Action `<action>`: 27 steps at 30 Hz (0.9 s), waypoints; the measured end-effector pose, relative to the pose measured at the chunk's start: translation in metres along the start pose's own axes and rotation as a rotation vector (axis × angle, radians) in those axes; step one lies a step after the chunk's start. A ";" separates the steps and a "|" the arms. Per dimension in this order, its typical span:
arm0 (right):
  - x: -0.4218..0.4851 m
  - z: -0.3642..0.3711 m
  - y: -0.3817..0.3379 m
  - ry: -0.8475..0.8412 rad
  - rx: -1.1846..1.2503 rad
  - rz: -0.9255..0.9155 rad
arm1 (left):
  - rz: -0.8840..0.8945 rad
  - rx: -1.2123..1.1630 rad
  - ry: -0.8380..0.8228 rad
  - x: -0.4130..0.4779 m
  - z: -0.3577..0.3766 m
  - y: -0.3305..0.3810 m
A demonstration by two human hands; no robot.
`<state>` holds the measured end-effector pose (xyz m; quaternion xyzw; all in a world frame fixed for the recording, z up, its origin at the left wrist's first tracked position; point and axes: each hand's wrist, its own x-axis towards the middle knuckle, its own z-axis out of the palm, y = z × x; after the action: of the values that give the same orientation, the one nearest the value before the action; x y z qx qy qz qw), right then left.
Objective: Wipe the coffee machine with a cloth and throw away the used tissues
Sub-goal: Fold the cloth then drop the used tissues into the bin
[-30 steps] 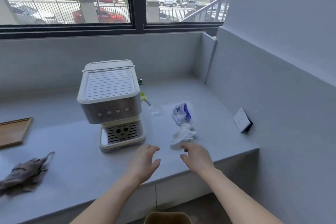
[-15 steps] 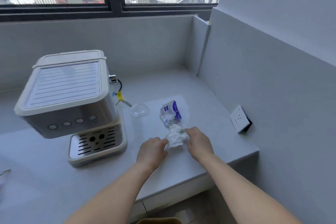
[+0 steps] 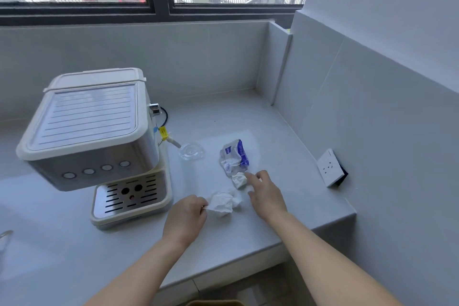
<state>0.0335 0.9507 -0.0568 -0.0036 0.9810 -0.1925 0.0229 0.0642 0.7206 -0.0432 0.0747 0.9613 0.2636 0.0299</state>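
Head view.
- Left hand (image 3: 185, 216): grip clamped on left edge of big wad (image 3: 222, 202), thumb and forefinger pinching.
- Big wad lies on worktop (image 3: 248, 119), just right of coffee machine (image 3: 92, 131) base.
- Small wad (image 3: 239, 179): farther right of machine, further back, touching tissue pack (image 3: 234, 155).
- Right hand (image 3: 267, 194): grip apart, holding nothing; fingertips at small wad's right edge, contact unclear.
- Small wad sits left and ahead of right grip, so right hand is nearer. Crumpled, no clear long axis.

Pale grey counter (image 3: 223, 117), coffee machine (image 3: 92, 131) at left, clear dish (image 3: 190, 152) just beside it, tissue pack (image 3: 234, 155) further right, small wad (image 3: 239, 179) at the pack's near end, crumpled tissue (image 3: 222, 202) nearer the front edge.
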 end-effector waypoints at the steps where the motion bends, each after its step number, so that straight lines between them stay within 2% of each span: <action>1: 0.007 0.000 -0.003 -0.010 0.000 -0.017 | -0.008 -0.008 0.005 -0.002 -0.002 -0.001; 4: 0.024 0.003 -0.011 -0.044 -0.094 -0.085 | -0.029 -0.043 0.030 -0.005 -0.006 -0.003; 6: 0.024 0.004 -0.013 -0.053 -0.124 -0.065 | -0.036 -0.056 0.035 -0.008 -0.008 -0.003; 12: 0.002 -0.001 -0.012 -0.017 -0.019 0.022 | -0.093 -0.105 0.047 -0.016 -0.016 0.001; 27: -0.097 -0.015 -0.035 0.105 0.133 -0.012 | -0.203 -0.445 -0.057 -0.081 -0.056 0.011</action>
<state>0.1293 0.9254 -0.0253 0.0021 0.9658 -0.2574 -0.0295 0.1405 0.6894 0.0119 -0.0233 0.8809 0.4624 0.0988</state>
